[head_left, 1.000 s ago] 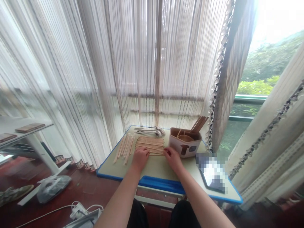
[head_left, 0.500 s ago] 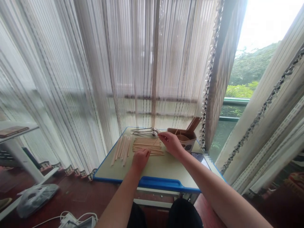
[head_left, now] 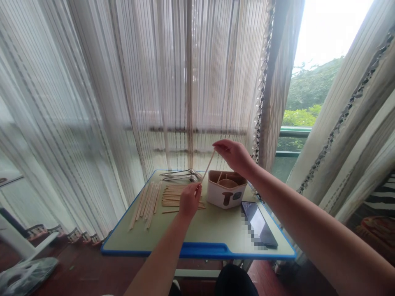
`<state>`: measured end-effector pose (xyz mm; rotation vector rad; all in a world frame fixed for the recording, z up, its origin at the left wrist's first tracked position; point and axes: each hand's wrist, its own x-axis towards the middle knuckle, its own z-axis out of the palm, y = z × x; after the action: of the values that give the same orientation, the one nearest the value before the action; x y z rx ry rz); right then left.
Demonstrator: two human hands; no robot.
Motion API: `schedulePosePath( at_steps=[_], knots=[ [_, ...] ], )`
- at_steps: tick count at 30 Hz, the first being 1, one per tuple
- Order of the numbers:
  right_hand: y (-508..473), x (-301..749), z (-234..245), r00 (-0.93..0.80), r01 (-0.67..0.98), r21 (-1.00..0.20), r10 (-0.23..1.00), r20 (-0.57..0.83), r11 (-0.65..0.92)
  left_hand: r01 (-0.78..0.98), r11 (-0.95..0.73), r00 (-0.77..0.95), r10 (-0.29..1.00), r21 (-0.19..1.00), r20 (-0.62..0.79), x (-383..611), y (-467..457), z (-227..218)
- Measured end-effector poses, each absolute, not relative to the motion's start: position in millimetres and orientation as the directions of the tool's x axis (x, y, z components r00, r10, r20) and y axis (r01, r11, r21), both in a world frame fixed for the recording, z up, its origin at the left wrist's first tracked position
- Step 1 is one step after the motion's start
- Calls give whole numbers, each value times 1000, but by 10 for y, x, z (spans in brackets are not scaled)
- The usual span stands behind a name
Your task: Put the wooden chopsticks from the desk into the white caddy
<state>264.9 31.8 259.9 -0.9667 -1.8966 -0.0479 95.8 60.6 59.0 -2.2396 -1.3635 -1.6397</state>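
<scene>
My right hand (head_left: 234, 154) is raised above the holder, its fingers closed on the upper end of a thin wooden chopstick (head_left: 208, 165). The chopstick slants down to my left hand (head_left: 190, 200), whose closed fingers are at its lower end. Under and beside my left hand lies a row of wooden chopsticks (head_left: 173, 196), partly hidden by that hand. One chopstick lies apart in front of the row. To the right stands a brown and white utensil holder (head_left: 224, 198) with a few sticks inside.
Pale chopsticks, seemingly in clear wrappers (head_left: 145, 205), lie at the table's left. Metal spoons (head_left: 179, 175) rest at the back. A phone (head_left: 261, 224) lies at the right. The table (head_left: 197, 234) has a raised blue edge; a curtain (head_left: 160, 102) hangs behind it.
My right hand has risen with the chopstick's upper end, so the stick stands steeper. My left hand has come up slightly. The view has shifted, and more of the phone and holder shows.
</scene>
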Motion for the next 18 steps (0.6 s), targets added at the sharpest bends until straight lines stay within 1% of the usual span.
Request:
schedulePosePath(
  at_steps=[4,8,11,15,18],
  knots=[
    [441,2807,2600,-183,638,-367,596,782,677,636,-641,60,596,429,801,1186,746,720],
    [590,2958,2567,-136,632,-384,585,799,673,657,-640,77,582,397,810,1350,877,778],
    [679,3075,2539,-98,623,-418,596,797,662,678,-641,65,539,359,839,1429,937,763],
    [746,3236,2510,-98,622,-425,603,792,658,690,-660,69,468,297,881,1489,969,731],
    [784,3346,2483,-116,642,-406,606,787,650,679,-681,97,453,274,886,1524,986,718]
  ],
)
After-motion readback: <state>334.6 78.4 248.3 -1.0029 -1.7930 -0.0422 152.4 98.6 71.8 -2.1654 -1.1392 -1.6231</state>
